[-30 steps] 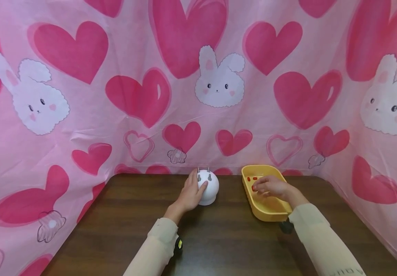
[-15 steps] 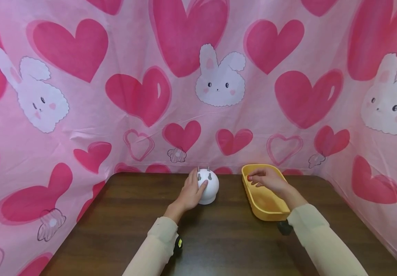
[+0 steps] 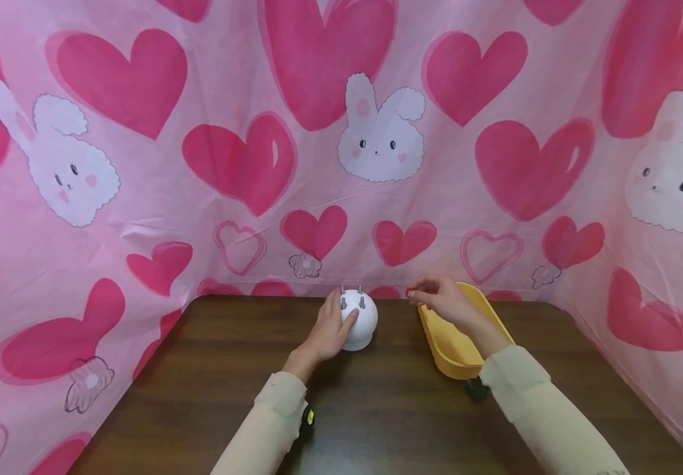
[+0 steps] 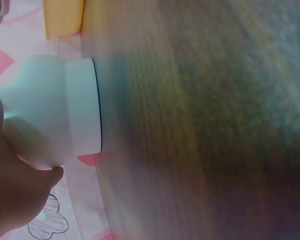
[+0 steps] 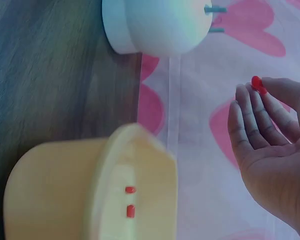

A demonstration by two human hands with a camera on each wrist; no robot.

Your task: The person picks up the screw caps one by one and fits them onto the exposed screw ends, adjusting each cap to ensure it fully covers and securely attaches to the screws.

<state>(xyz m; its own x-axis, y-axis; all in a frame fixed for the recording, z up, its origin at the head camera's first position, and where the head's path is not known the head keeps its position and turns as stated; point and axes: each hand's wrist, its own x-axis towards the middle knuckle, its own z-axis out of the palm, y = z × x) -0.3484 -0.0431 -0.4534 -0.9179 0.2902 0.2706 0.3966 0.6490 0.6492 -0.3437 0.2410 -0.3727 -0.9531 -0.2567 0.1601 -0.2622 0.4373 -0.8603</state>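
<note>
A white ball-shaped object (image 3: 361,328) on a short round base stands on the table, with several thin metal pegs sticking up from its top. My left hand (image 3: 325,334) grips its left side, thumb on the front; in the left wrist view the base (image 4: 85,107) meets the tabletop. Between thumb and forefinger, my right hand (image 3: 447,305) pinches a small red piece (image 5: 258,84), held above the far left rim of a yellow tray (image 3: 456,369). The other fingers of that hand extend loosely. Two more short red pieces (image 5: 130,211) lie inside the tray in the right wrist view.
The dark wooden table (image 3: 228,389) ends at a pink curtain (image 3: 246,165) printed with hearts and rabbits, close behind the white object and the tray. Black wrist devices (image 3: 307,422) sit under both sleeves.
My right hand has come up out of the yellow tray and moved left, carrying the red piece past the tray's rim. The left hand keeps its grip on the white object.
</note>
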